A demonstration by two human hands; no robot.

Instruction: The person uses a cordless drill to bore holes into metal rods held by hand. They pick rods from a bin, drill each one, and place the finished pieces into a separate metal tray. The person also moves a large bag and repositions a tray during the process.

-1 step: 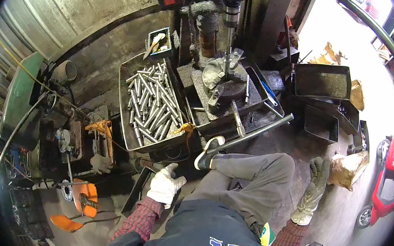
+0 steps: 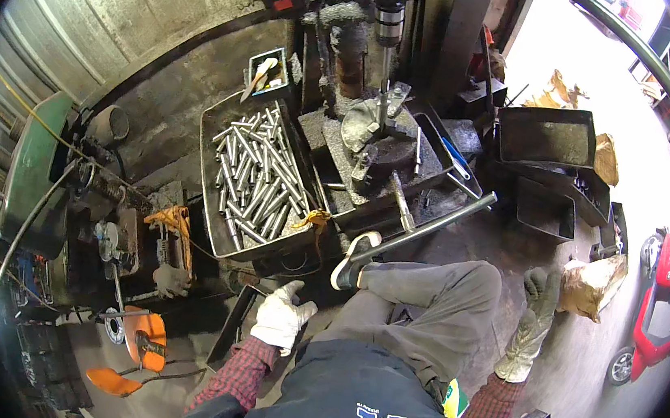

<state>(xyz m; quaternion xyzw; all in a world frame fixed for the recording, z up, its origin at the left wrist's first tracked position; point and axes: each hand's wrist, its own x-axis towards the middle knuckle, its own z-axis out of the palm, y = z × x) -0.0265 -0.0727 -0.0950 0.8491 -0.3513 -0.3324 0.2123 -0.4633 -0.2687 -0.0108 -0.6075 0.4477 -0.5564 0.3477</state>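
My left hand (image 2: 281, 319), in a whitish work glove, is held over a narrow dark tray on the floor (image 2: 231, 330), thumb and fingers apart and nothing seen in it. Off beyond my right knee, my right hand (image 2: 533, 324) wears a greyish, soiled glove; its fingers are stretched out and hold nothing. Ahead of my left hand stands a large metal bin (image 2: 221, 246) heaped with short steel rods (image 2: 261, 173). A drill press (image 2: 388, 27) points down at a round chuck (image 2: 362, 126) on its table. One rod (image 2: 419, 151) stands beside the chuck.
A long metal bar (image 2: 430, 234) slants beside my shoe (image 2: 354, 260). Dark bins (image 2: 545, 211) and a paper sack (image 2: 592, 287) stand at right, near a red scooter (image 2: 664, 301). Machinery with an orange clamp (image 2: 174, 225) and an orange seat (image 2: 143, 340) occupy the left.
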